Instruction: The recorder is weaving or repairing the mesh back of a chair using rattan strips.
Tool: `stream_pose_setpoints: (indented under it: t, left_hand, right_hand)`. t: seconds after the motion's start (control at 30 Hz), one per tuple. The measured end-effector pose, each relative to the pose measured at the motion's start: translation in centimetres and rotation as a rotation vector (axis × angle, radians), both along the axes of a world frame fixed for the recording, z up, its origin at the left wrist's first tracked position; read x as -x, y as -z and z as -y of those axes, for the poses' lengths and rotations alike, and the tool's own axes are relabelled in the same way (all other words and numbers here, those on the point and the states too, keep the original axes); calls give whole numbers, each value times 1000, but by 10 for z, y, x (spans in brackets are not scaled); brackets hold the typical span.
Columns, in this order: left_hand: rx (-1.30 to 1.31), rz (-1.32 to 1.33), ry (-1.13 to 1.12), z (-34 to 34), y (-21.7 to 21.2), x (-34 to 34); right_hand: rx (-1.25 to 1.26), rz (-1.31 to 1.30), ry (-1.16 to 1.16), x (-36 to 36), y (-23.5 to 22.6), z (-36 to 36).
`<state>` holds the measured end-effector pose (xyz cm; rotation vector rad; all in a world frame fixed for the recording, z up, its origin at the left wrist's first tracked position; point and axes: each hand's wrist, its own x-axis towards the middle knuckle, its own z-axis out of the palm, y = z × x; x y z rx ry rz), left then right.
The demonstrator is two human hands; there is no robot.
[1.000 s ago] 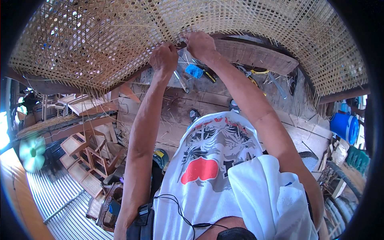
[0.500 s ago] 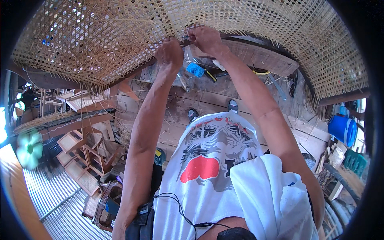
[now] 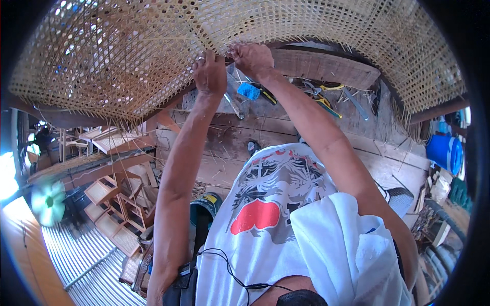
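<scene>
Woven cane webbing arches across the top of the view, with loose strand ends along its lower edge. It lies over a curved dark wooden frame. My left hand is at the middle of that edge, its fingers bent and closed against the webbing. Close by on the right, my right hand is closed with its fingertips pinched at the webbing's edge. Whatever thin strand lies between those fingertips is too small to make out clearly.
Below the frame lie a blue sponge, yellow-handled pliers, and a chisel-like tool. Small wooden frames with cane panels and a spinning fan are at left. A blue container stands at right.
Both hands have shifted slightly downward in view. My left hand's fingers now reach up onto the webbing instead of curling in a fist. The pliers have come into sight beside my right forearm.
</scene>
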<state>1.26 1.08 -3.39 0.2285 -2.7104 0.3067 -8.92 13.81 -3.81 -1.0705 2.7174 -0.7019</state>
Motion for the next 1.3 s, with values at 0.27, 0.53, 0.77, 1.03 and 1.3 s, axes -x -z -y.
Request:
stream_pose_setpoints:
  t: [0.27,0.53,0.77,1.03,1.3]
  left_hand:
    - [290,37,582,39,-24,19]
    - [441,-64,606,40,-26,27]
    - [-324,-114,376,-6,12,-20]
    - [-831,182,95,7,56,-91]
    - [-1004,296,71,8,72,-125]
  right_hand:
    - [162,315,235,-5,27,-11]
    - [32,383,611,-6,142,-124]
    - [424,214,342,-17,76,-90]
    - [275,201,136,-3,55,-17]
    - [268,2,171,-13,55,-8]
